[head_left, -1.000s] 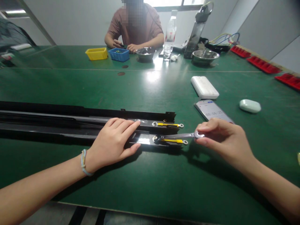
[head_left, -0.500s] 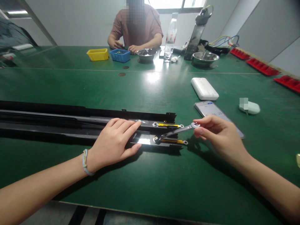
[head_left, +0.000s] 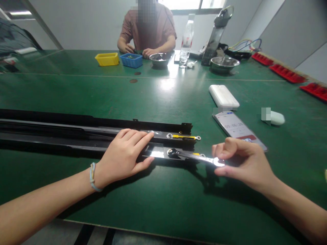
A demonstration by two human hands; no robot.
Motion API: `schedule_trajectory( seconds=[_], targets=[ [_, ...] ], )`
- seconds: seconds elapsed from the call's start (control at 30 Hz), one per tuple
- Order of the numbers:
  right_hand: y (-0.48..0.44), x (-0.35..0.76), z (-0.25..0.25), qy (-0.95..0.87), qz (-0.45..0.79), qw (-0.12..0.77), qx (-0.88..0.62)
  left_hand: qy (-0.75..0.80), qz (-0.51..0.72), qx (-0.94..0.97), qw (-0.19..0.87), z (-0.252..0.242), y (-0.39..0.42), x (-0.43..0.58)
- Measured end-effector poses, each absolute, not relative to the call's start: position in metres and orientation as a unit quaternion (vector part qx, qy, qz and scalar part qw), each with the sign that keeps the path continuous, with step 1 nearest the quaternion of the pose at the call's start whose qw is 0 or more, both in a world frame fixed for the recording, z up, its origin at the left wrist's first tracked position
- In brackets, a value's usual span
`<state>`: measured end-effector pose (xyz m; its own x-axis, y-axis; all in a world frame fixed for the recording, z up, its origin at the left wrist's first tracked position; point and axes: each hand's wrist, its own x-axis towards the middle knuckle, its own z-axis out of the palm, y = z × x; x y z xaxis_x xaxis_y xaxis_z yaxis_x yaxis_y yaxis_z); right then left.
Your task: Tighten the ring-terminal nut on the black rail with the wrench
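Wrench [head_left: 198, 157] runs left-right, open end by right hand [head_left: 246, 165], contact unclear.

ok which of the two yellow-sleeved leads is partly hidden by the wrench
The nearer yellow-sleeved lead, lower in the picture: the wrench covers part of it, while the farther lead has no wrench across it.

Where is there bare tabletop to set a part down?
Bare tabletop lies between the black rails and the round brown marks, and nearer, between the forearms. It is crowded at the rails' end: left hand, wrench, right hand, phone just beyond.
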<state>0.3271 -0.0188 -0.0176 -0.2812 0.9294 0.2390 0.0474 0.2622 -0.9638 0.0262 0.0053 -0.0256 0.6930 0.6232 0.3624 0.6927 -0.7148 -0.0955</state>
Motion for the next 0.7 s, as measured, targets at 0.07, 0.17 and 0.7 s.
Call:
schedule_trajectory(
  seconds=[0.07, 0.17, 0.7],
  targets=[
    [-0.02, 0.327, -0.018, -0.645, 0.475, 0.467, -0.374, -0.36, -0.152, -0.913, 0.115, -0.026, 0.006, 0.026],
    [-0.02, 0.328, -0.018, -0.649, 0.474, 0.467, -0.368, -0.358, -0.149, -0.914, 0.118, -0.026, 0.006, 0.026],
    [-0.007, 0.33, -0.021, -0.558, 0.424, 0.482, -0.525, -0.353, -0.153, -0.914, 0.125, -0.026, -0.001, 0.026]
  ],
)
